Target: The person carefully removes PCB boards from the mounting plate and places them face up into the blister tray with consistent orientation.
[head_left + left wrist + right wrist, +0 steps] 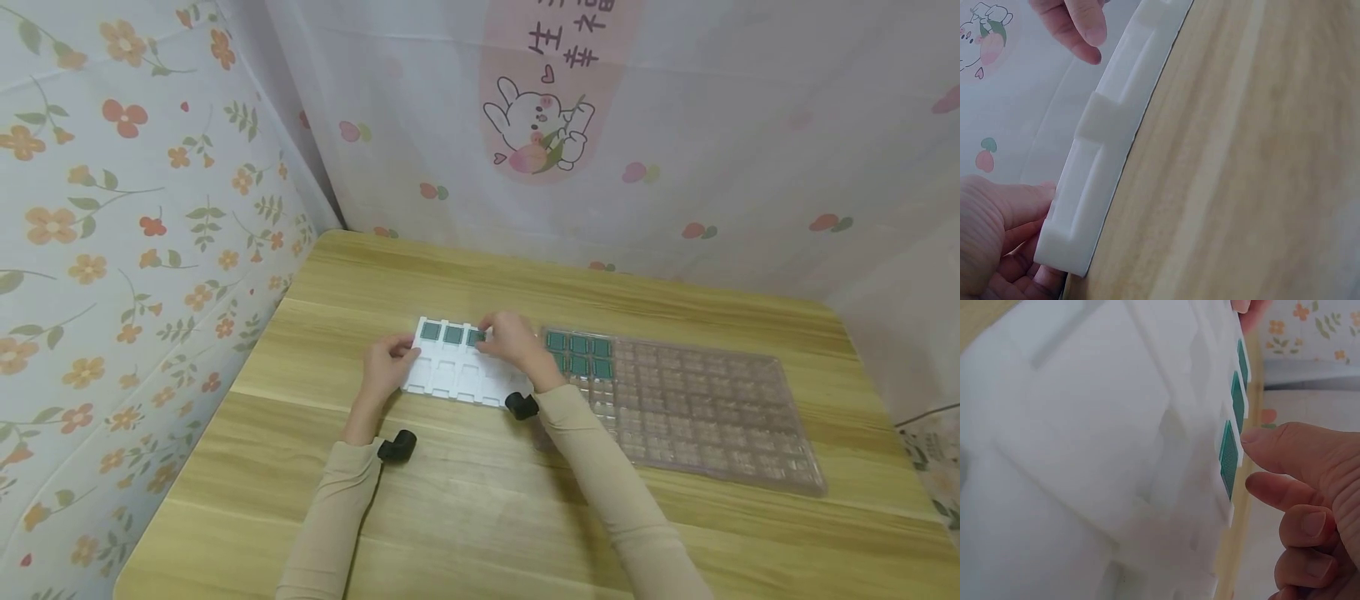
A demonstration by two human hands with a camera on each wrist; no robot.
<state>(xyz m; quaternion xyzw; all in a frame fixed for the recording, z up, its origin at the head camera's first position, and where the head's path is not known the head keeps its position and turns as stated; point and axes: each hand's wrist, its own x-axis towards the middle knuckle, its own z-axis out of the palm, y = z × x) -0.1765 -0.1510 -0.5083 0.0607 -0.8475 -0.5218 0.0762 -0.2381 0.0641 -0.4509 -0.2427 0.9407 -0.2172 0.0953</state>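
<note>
A white slotted tray (437, 377) lies on the table, with three green square chips (453, 335) in its far row. My left hand (386, 367) pinches the tray's left end, thumb on top and fingers at the underside, as the left wrist view shows. My right hand (513, 340) is at the third chip from the left. In the right wrist view the chip (1229, 459) sits in its slot. Beside it the right thumb (1263, 442) touches or nearly touches the tray's edge, and the index finger is apart from the thumb. Nothing shows between them.
To the right lies a clear plastic tray (705, 412) with many pockets; several green chips (578, 344) fill its far left pockets. My right forearm crosses over its left side. A wooden table (465, 492) bears both trays. Patterned curtains (420, 125) hang behind and at the left.
</note>
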